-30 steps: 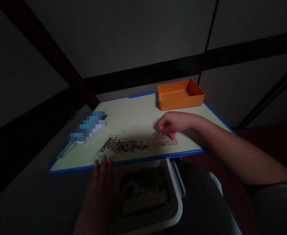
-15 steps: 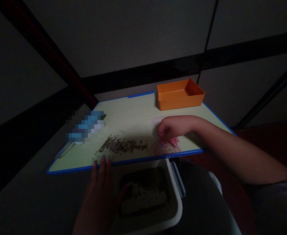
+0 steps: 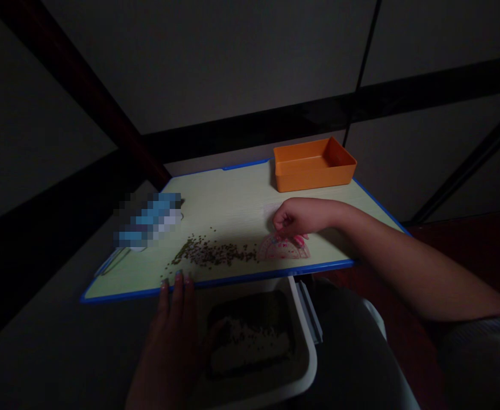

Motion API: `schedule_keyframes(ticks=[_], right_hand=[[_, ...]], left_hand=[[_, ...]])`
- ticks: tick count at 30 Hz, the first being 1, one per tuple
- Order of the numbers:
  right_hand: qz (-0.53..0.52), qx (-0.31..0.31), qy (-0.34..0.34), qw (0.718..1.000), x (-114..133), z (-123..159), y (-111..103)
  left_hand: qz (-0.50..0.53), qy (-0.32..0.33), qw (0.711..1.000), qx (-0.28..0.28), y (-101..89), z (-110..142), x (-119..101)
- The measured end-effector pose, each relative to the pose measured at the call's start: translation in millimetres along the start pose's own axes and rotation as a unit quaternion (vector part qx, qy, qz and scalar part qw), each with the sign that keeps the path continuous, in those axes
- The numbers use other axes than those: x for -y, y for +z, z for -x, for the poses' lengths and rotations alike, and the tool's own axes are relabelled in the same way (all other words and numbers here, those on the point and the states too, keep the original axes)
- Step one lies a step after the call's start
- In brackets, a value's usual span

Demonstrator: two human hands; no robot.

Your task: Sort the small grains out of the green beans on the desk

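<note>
One pink protractor (image 3: pixel 285 249) juts from under the right hand (image 3: pixel 298 218), which grips it.

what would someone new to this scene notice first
Probably the bright orange tray, at the far right of the pale, blue-edged board. Next, the scatter of small dark bits near the board's front edge, left of the right hand, whose fingers grip the pink see-through protractor. Below the board, a white-rimmed container holds more bits.

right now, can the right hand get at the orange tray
Probably yes: the orange tray stands open-topped just beyond the right hand, with nothing visible between them. The fingers are at the pink protractor, though, so they may need freeing first.
</note>
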State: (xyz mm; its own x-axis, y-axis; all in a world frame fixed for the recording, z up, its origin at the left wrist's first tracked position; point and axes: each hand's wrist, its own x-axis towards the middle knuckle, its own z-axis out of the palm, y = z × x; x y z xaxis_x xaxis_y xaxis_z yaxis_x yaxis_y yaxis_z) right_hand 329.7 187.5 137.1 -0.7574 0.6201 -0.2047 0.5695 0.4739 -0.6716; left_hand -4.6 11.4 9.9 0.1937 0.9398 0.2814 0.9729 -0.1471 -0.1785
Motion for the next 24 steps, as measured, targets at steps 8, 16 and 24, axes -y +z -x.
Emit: schedule_keyframes(ticks=[8,16,24], right_hand=[[0.005,0.029,-0.015,0.999,0.1,-3.9,5.5],[0.006,0.054,-0.027,0.998,6.2,-4.8,9.1],[-0.005,0.042,-0.012,0.999,4.6,-1.7,5.4]], left_hand=[[-0.004,-0.007,1.0,-0.002,2.2,-0.7,-0.2],[-0.007,-0.007,1.0,-0.006,3.5,-1.2,1.1],[-0.013,-0.013,1.0,0.0,1.2,-0.2,-2.1]])
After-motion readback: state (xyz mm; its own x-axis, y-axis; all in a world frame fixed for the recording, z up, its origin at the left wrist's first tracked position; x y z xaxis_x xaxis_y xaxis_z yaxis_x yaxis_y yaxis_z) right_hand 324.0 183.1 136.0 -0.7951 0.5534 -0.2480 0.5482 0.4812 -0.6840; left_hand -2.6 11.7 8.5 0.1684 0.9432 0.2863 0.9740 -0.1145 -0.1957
